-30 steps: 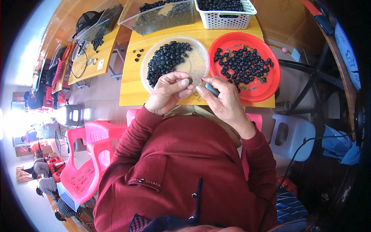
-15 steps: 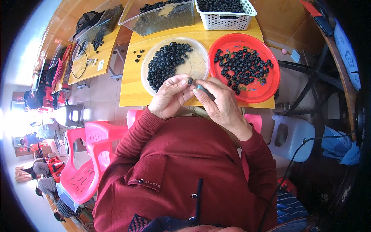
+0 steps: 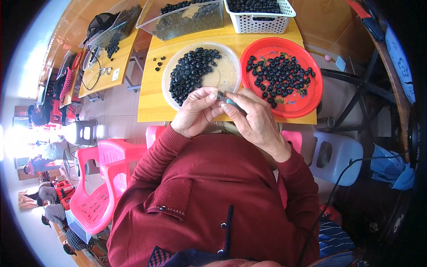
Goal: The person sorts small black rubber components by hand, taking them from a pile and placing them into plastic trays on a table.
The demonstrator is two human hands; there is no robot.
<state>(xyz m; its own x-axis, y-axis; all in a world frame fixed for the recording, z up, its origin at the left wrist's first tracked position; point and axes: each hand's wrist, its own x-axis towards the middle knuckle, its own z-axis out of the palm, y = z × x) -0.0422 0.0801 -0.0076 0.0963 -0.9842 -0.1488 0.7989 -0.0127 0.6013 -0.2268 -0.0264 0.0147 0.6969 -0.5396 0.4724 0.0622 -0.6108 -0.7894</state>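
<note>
My left hand (image 3: 194,112) pinches a small dark piece (image 3: 220,95) between thumb and forefinger, its shape mostly hidden by the fingertips. My right hand (image 3: 259,119) is closed around a small tool with a teal handle (image 3: 233,103), its tip up against the piece; what kind of tool it is I cannot make out. Both hands meet over the table's near edge. Just beyond the left hand lies a round whitish tray (image 3: 227,71) with black, round, bead-like pieces (image 3: 187,73) heaped on its left side. Past my right hand, a round red tray (image 3: 307,102) holds more such pieces (image 3: 284,78).
Several loose pieces (image 3: 158,64) dot the yellow table (image 3: 151,100). At its far side stand a clear bin (image 3: 187,24) and a white perforated basket (image 3: 262,26), both with black pieces. Pink chair (image 3: 100,200) at left, grey-blue stool (image 3: 336,158) at right, black cable (image 3: 342,178) nearby.
My fingertips have shifted slightly around the small dark piece, and less of it shows. Trays and their contents look the same.
</note>
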